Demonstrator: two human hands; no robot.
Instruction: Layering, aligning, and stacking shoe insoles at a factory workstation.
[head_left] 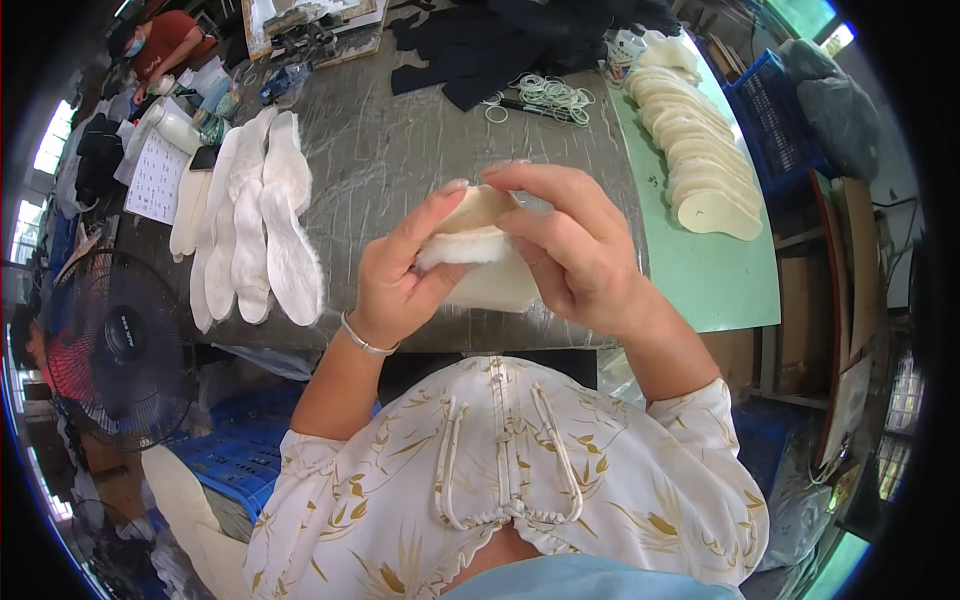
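Observation:
Both my hands grip one fleece-lined insole [470,247] above the near edge of the table. Its white fluffy side and cream backing both show, and it looks bent between my fingers. My left hand [405,270] pinches it on the left, thumb below and fingers above. My right hand [575,235] holds the right side, fingers curled over the top. Under my hands lies a flat cream piece [495,285], partly hidden. Left of my hands, several fluffy white insoles [285,250] lie side by side in overlapping rows.
A long overlapping row of cream insoles [715,210] lies on a green sheet [690,290] at right. Rubber bands [550,97] and black cloth [480,45] sit at the back. A fan [122,345] stands left; blue crates [235,455] are below. Another person [165,45] works far left.

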